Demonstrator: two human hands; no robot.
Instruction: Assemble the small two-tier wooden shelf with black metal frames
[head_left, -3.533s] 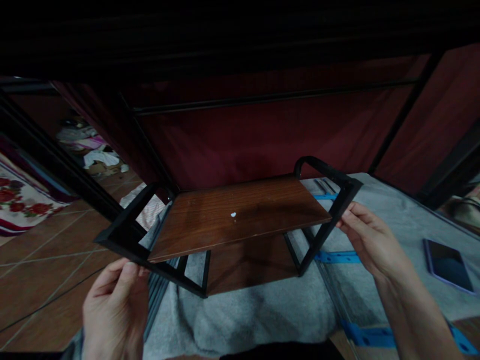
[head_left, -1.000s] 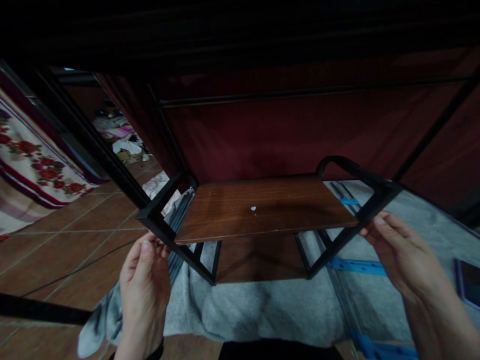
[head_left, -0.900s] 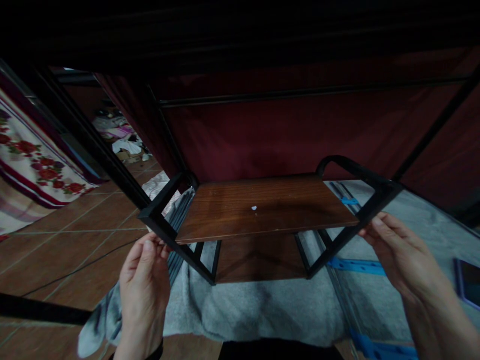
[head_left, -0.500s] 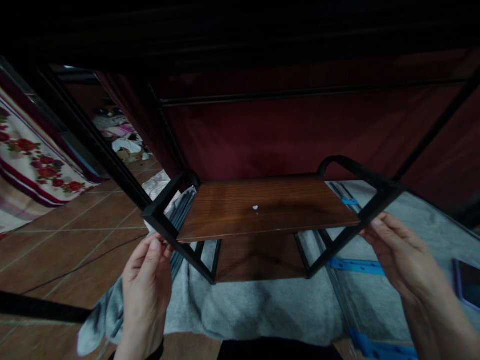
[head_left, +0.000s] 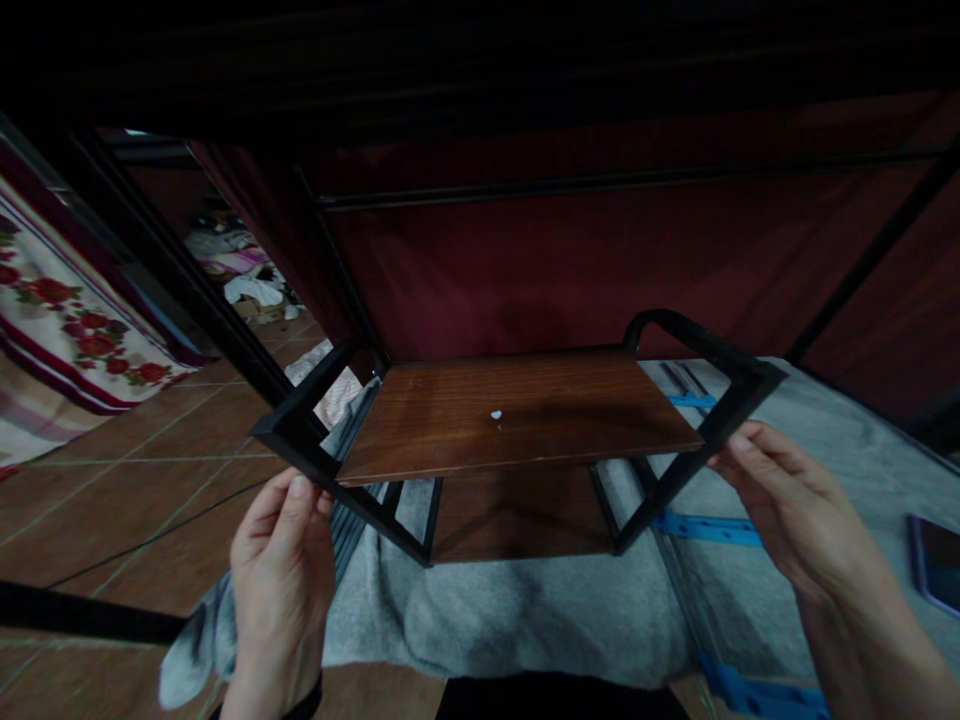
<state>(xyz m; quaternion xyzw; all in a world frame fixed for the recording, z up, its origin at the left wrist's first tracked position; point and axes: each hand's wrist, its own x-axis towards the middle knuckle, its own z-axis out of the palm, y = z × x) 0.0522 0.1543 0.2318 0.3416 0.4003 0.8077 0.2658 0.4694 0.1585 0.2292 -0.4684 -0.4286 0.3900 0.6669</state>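
A small two-tier shelf rack stands in front of me, with a wood-grain upper board (head_left: 517,415), a lower board (head_left: 525,515) and black metal side frames (head_left: 720,395). At the left side frame, my left hand (head_left: 281,565) is closed, its thumb and fingers pinching the black bar just below the upper board. My right hand (head_left: 795,500) pinches the opposite bar at the same height, its fingertips partly hidden behind the metal. A small white chip (head_left: 496,414) lies on the upper board.
Grey cloth (head_left: 525,620) lies under the rack over brown floor tiles. Blue plastic strips (head_left: 716,529) and a phone (head_left: 937,562) are at the right. Dark red fabric (head_left: 570,270) hangs behind, with black metal bars around. Floral cloth (head_left: 94,330) hangs at the left.
The upper part of the rack has leaned left, both side frames shifting with it, while the lower board stays nearly in place. Both hands moved slightly left with the bars.
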